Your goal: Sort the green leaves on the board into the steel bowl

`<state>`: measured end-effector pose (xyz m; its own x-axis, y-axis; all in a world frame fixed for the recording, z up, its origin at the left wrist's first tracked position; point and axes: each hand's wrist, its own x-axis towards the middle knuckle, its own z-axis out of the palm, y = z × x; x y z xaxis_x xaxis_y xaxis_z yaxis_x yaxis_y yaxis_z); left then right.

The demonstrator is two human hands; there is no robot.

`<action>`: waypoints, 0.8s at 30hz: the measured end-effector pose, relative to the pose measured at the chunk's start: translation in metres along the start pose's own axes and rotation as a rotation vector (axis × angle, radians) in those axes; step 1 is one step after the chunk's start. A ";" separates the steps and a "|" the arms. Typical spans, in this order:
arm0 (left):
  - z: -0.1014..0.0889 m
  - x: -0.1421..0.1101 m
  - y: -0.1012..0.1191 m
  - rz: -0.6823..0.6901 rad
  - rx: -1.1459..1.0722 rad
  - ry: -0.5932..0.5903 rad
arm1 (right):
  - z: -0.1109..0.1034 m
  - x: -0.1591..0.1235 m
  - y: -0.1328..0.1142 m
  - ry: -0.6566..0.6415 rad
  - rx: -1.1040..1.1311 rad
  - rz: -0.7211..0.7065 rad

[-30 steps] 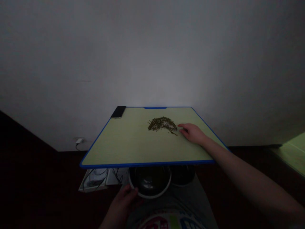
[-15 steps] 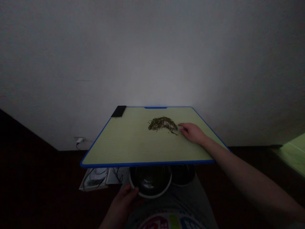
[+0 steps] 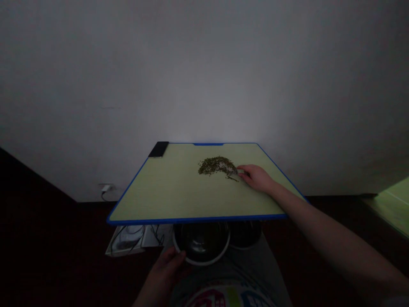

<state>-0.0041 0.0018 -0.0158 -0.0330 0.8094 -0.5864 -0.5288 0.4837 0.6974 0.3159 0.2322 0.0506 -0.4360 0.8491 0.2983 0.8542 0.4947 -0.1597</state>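
A green board with a blue edge (image 3: 166,192) lies across my view, bearing a crescent-shaped pile of small dark green seeds (image 3: 215,166). My right hand (image 3: 257,178) rests on the board, its fingertips at the pile's right end. A small pale object (image 3: 239,172) shows at those fingertips, too small to identify. Below the board's near edge, my left hand (image 3: 164,273) holds the white rim of a dark metal bowl (image 3: 201,243).
A black phone (image 3: 159,149) lies at the board's far left corner. A second dark bowl (image 3: 246,234) sits beside the first, near papers and cables (image 3: 128,241). A wall rises behind, with a plugged-in socket (image 3: 107,188). My printed grey clothing (image 3: 230,294) lies below.
My right hand has shifted slightly left, and its fingertips now reach into the pile's right end. The pile's right end looks slightly changed. My left hand stays on the bowl.
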 end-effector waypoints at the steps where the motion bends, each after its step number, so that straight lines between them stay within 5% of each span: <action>1: 0.001 -0.001 0.000 0.002 -0.002 -0.011 | 0.000 0.000 0.000 0.002 -0.001 -0.001; 24: 0.000 -0.001 0.000 0.007 0.004 0.009 | -0.002 0.006 -0.008 0.007 -0.101 0.055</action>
<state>-0.0037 0.0010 -0.0152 -0.0445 0.8095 -0.5855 -0.5253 0.4795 0.7029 0.3066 0.2331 0.0562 -0.3859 0.8730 0.2984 0.9013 0.4258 -0.0801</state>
